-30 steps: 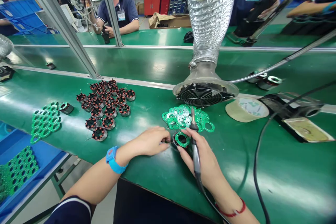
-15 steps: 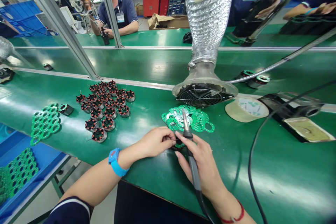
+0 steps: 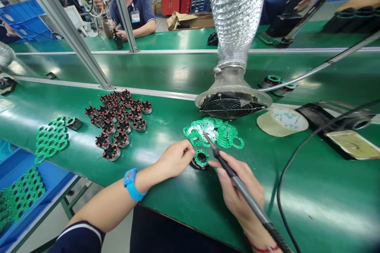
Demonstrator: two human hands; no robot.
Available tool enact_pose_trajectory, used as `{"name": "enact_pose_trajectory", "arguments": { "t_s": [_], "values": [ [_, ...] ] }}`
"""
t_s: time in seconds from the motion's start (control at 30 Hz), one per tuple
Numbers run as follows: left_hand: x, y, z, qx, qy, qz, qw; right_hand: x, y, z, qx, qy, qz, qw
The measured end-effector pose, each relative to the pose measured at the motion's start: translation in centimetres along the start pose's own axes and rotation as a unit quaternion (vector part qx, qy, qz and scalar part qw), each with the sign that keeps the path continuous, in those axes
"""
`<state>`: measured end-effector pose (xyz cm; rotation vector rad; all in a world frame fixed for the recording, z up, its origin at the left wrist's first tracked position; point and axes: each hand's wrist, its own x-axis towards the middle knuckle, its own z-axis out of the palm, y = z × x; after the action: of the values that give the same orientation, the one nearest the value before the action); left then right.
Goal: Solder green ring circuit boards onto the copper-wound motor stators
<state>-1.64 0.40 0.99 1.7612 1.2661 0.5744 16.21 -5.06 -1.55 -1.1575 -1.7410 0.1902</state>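
My left hand is curled with pinched fingers against the left side of a small round motor stator topped by a green circuit ring, which rests on the green bench. My right hand grips a soldering iron like a pen. The iron's tip points up and left, just above the stator, towards a loose pile of green circuit rings. A blue watch sits on my left wrist.
A cluster of several copper-wound stators lies to the left, with a green ring panel beyond. A fume extractor fan on a foil duct stands behind the pile. A tape roll, black cable and iron stand are right. People sit opposite.
My right hand has pulled back towards me and tilted the soldering iron from upright to slanting left. The stator with its green ring is uncovered again; my left hand stays beside it.
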Motion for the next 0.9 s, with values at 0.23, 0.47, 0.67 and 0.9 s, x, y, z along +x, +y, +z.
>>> {"name": "enact_pose_trajectory", "arguments": {
  "t_s": [0.23,0.47,0.67,0.9],
  "values": [
    [0.0,0.1,0.6,0.120,0.032,0.029,0.992,-1.4,0.9,-0.8,0.115,0.052,0.053,0.991],
    [0.0,-0.3,1.1,0.224,0.037,0.045,0.973,-1.1,0.5,-0.9,0.120,0.041,0.061,0.990],
    [-0.1,-0.1,1.4,0.306,0.029,0.037,0.951,-1.5,0.7,-1.0,0.111,0.039,0.049,0.992],
    [-0.2,0.2,1.9,0.342,0.042,0.048,0.938,-0.8,0.4,0.1,0.066,0.037,0.115,0.990]
  ]
}}
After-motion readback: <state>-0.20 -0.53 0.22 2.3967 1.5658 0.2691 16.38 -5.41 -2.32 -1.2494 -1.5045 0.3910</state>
